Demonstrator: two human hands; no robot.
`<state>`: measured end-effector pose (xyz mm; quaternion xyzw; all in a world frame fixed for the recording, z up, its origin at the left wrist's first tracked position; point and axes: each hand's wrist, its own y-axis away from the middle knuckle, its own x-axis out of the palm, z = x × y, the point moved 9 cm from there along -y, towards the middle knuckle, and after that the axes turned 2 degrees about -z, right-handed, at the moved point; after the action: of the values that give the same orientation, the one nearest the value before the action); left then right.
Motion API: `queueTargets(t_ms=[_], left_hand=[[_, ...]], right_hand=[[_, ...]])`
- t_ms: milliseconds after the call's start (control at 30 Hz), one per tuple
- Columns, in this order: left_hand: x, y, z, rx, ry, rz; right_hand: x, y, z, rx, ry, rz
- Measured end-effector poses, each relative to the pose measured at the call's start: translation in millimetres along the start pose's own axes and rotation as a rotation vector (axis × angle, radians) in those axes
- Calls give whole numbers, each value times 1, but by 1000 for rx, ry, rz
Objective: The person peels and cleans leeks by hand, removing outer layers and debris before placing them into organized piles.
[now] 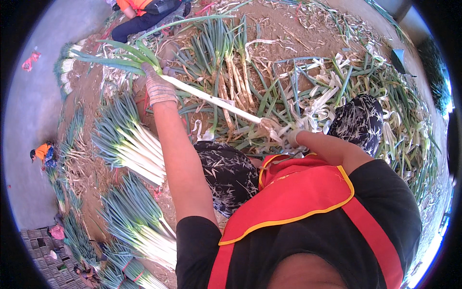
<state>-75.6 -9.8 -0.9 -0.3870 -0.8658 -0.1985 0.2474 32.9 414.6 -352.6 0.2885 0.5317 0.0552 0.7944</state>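
A long spring onion [211,99] slants across in front of me, green leaves to the upper left and roots to the lower right. My gloved left hand [160,89] is closed around it where the white stalk turns green. Close to the root end [270,127] is my gloved right hand [294,137], low by my knees. Its fingers look curled in, but pale shreds of peel around them hide what they hold. Beyond the stalk lies a bunch of unpeeled spring onions [226,62] with brownish stems.
Bundles of clean white-stemmed spring onions [139,149] lie at my left, with more bundles [139,221] nearer. Peeled leaves [337,91] heap up at the right. A person in orange [139,7] sits at the far left; another person [43,154] is farther off.
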Motion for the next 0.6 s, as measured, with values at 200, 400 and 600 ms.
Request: queueTargets(t_ms=[200, 400, 600], left_hand=[[-9, -3, 9, -11, 16, 30], [11, 1, 13, -81, 105, 97], [-18, -11, 9, -29, 31, 63]], right_hand=[[-227, -7, 11, 208, -386, -369], [-321, -29, 59, -242, -1335, -472], [-342, 1, 64, -116, -981, -786]])
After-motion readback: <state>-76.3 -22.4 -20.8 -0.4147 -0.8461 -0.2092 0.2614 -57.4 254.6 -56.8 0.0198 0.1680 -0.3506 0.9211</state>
